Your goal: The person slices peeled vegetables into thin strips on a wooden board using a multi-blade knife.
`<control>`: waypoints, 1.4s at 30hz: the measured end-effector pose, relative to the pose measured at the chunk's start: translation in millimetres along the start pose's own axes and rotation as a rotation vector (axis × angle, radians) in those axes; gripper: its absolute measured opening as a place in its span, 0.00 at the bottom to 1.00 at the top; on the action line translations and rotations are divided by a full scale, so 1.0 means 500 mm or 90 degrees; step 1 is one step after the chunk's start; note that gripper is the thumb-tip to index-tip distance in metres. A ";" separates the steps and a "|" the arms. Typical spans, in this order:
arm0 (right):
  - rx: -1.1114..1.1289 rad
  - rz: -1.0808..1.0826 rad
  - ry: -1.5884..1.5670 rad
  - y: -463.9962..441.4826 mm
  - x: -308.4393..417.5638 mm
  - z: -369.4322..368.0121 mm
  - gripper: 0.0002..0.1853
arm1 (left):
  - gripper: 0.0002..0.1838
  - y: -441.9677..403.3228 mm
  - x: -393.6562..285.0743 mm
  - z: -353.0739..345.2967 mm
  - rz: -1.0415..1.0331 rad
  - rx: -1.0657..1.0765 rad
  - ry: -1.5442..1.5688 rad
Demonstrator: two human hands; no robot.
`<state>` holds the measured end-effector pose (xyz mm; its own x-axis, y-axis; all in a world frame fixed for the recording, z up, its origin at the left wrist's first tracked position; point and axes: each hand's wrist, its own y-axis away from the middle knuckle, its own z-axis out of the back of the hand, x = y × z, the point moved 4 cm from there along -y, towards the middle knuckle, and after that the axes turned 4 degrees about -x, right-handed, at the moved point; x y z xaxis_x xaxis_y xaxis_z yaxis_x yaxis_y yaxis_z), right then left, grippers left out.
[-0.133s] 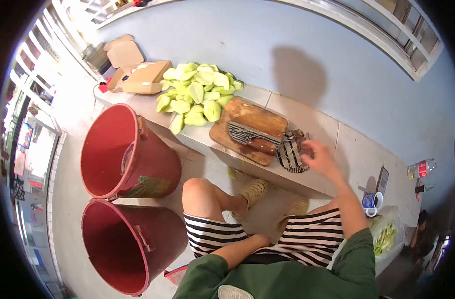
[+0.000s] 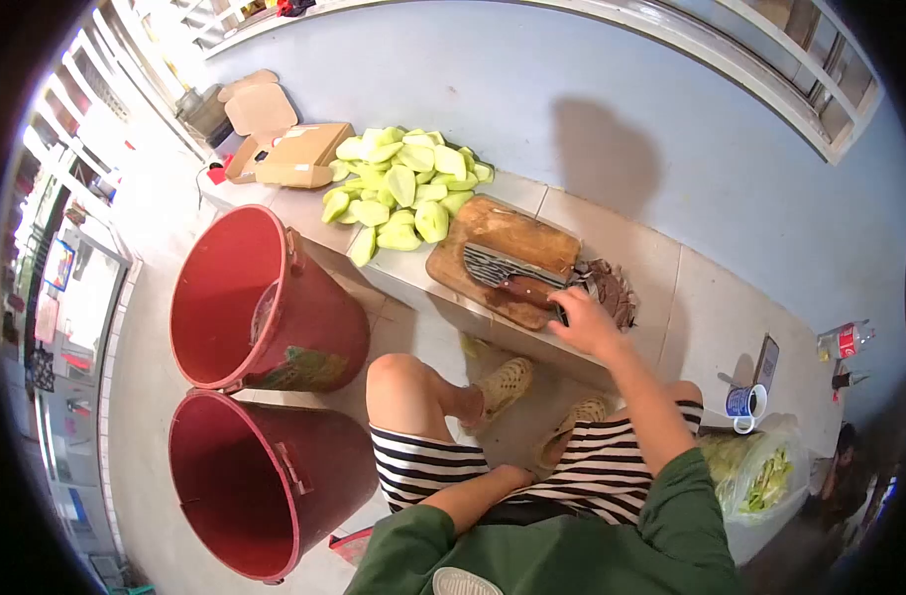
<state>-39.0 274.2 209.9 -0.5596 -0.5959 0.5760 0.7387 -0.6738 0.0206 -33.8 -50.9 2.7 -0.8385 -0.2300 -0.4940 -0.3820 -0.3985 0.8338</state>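
Observation:
My right hand is over the front right corner of the wooden cutting board. Its fingertips are at the butt of the brown handle of a wide-bladed knife lying on the board. Striped reflections show on the blade. Under bent fingers is a dark edge; what they hold is hidden. Crumpled brownish cloth lies just right of the hand. My left hand rests in my lap between my thighs, fingers hidden. Left of the board are piled pale green peeled pieces.
Two large red bins stand on the floor to the left. An open cardboard box sits at the ledge's far left. To the right are a phone, a blue-and-white mug, a bottle and a plastic bag of greens.
My right hand has moved left from the cloth to the knife handle's end. The black-and-white striped piece beside the cloth is now mostly out of sight. My left hand has stayed in my lap.

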 end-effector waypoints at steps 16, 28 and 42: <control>-0.001 -0.068 0.152 -0.178 -0.013 -0.129 0.20 | 0.24 -0.070 -0.033 0.023 -0.088 0.103 0.113; 0.047 -0.131 0.016 -0.158 0.031 0.027 0.16 | 0.21 -0.079 0.102 0.197 -0.205 0.039 -0.178; -0.413 0.032 -0.320 -0.200 0.234 0.081 0.13 | 0.30 -0.052 0.137 0.318 -0.164 -0.027 -0.102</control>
<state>-162.9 289.5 308.5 -0.1829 -0.4697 0.8636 0.3090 -0.8614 -0.4031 -143.1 84.9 -13.8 -0.7679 0.0242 -0.6401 -0.5763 -0.4625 0.6738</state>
